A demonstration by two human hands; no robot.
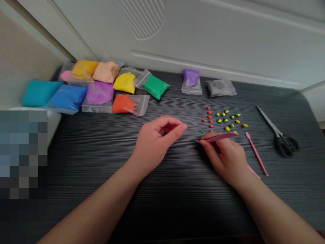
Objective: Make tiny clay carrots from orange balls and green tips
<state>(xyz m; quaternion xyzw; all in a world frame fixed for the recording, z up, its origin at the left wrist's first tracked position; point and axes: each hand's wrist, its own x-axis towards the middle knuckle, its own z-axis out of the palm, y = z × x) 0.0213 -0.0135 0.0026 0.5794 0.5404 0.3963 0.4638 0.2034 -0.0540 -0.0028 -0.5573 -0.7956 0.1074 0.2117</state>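
Note:
My right hand (pixel 227 157) grips a pink clay modelling tool (pixel 221 136) with a flat, broad blade at its back end. The tool's thin tip meets a tiny dark green bit (pixel 193 141) at the tabletop. Thumb and forefinger of my left hand (pixel 156 147) are pinched together just left of it; whatever they may hold is too small to make out. A thin green strip (pixel 200 131) lies beyond the tool tip. Small red clay balls (pixel 209 117) form a rough column, and several yellow-and-green clay pieces (pixel 225 120) are scattered to their right.
Bags of coloured clay, including orange (pixel 123 103), green (pixel 156 86) and purple (pixel 191 77), line the back of the dark table (pixel 162 203). Right of my hand lie another pink tool (pixel 257 154), a partly hidden pink piece (pixel 254 171) and scissors (pixel 278 132). A grey panel (pixel 228 40) rises behind.

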